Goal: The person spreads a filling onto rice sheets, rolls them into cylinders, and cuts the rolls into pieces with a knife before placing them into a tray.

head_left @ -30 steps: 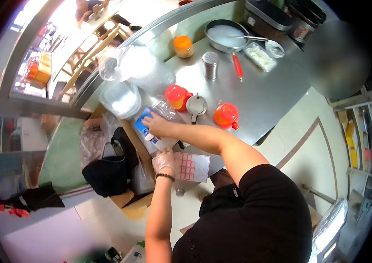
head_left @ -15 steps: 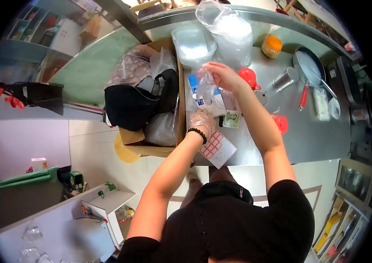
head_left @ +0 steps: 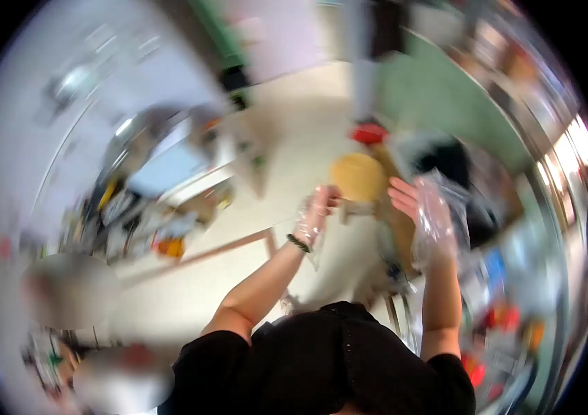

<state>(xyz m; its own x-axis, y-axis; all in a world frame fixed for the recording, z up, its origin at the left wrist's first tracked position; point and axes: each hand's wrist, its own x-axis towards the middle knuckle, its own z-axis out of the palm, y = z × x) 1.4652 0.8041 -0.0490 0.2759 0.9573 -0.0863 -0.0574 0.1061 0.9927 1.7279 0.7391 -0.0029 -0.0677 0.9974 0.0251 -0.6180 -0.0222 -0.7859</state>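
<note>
Head view badly blurred. Held crinkled clear plastic bag [head_left: 438, 223] up in right hand [head_left: 404, 197], fingers seemingly wrapped on its upper edge, long axis hanging downward. Raised gloved left hand [head_left: 316, 213] near, leftward of bag, not touching; finger spread untellable.

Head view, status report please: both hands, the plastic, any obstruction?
Left hand gloved, raised; grip unreadable in blur. Right hand against clear plastic; hold unclear. No obstruction readable between them.
</note>
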